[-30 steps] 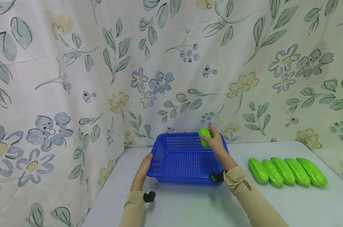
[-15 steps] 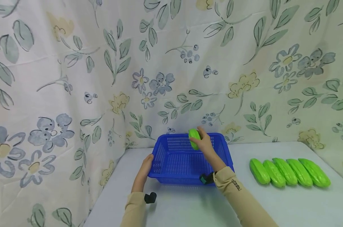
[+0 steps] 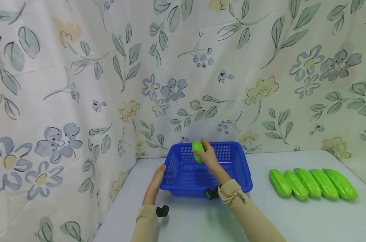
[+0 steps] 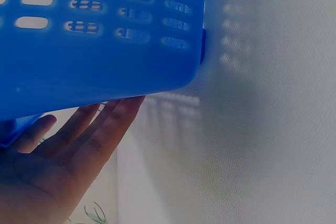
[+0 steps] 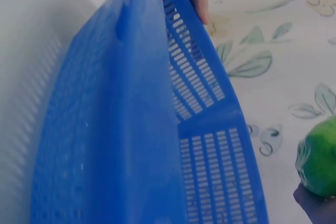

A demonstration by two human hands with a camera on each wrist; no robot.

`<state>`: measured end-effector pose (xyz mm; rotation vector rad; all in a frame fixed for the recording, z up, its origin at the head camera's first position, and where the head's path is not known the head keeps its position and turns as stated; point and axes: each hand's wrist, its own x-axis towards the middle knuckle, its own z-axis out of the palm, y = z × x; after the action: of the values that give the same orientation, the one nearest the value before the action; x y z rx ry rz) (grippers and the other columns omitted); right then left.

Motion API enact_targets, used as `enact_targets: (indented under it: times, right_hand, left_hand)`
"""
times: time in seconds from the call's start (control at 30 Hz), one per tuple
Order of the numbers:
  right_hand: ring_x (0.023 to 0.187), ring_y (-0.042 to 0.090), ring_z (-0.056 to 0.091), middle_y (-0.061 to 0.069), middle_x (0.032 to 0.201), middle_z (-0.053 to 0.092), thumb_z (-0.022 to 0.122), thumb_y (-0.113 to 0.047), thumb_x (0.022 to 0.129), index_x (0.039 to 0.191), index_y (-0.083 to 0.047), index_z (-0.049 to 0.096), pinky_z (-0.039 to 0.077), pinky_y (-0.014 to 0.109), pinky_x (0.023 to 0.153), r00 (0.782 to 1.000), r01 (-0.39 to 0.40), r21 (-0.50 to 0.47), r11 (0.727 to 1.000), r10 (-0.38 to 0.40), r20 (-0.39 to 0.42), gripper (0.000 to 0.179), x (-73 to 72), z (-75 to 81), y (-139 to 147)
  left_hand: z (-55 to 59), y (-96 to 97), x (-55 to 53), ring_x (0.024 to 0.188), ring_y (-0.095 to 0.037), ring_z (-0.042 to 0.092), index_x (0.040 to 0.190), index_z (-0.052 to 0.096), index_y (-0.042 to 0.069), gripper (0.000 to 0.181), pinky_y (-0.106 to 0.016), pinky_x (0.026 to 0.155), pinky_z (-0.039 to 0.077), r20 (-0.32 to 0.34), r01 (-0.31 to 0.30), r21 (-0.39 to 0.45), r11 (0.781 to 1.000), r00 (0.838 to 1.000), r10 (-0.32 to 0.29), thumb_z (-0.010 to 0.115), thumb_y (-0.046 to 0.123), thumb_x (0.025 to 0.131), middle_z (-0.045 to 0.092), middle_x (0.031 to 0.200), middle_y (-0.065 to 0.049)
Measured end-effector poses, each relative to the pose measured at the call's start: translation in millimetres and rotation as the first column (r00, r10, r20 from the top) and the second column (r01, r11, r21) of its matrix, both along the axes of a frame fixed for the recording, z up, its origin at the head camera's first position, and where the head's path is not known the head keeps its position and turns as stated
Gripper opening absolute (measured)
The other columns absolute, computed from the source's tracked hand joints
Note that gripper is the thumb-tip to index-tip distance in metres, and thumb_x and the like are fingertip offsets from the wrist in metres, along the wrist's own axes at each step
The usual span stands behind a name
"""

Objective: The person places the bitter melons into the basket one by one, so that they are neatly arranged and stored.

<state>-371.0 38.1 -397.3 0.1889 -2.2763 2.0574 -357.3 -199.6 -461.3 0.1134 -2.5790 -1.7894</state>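
The right hand point(image 3: 209, 156) reaches slantwise across the front edge of the basket point(image 3: 186, 189), pinching a green vegetable point(image 3: 196, 153) between thumb and fingers above it, toward the back edge. The left hand point(image 3: 157, 176) touches the left edge, its fingers nearly straight.

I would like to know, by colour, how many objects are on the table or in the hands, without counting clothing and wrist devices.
Green oblong pieces: 6 (5 in a row on the table, 1 held piece in the right hand)
Blue basket: 1
Total: 7
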Motion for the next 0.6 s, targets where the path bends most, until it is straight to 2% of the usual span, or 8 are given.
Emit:
enact_targets:
  times: [0.3,0.6]
  right_hand:
    - [0.129,0.039,0.05,0.023,0.148,0.044,0.065,-0.017,0.093,0.154,-0.007,0.026,0.049,0.051,0.102,1.0,-0.027,-0.005,1.0,0.027,-0.005,0.073,1.4,-5.7,-20]
    - [0.129,0.039,0.05,0.022,0.149,0.044,0.066,-0.017,0.092,0.153,-0.007,0.028,0.049,0.052,0.102,0.999,-0.04,-0.033,0.999,0.041,0.011,0.073,3.1,-7.2,-39]
  left_hand:
    - [-3.7,-0.4,0.5,0.139,-0.048,0.035,0.148,0.033,-0.005,0.054,-0.063,0.117,0.022,-0.008,0.006,0.01,1.0,1.0,-0.006,0.024,0.03,0.107,0.042,0.146,-0.031]
    - [-2.5,0.4,-1.7,0.141,-0.05,0.032,0.147,0.033,-0.006,0.055,-0.063,0.117,0.022,-0.014,-0.004,-0.001,1.0,1.0,0.004,0.025,0.03,0.107,0.04,0.147,-0.032]
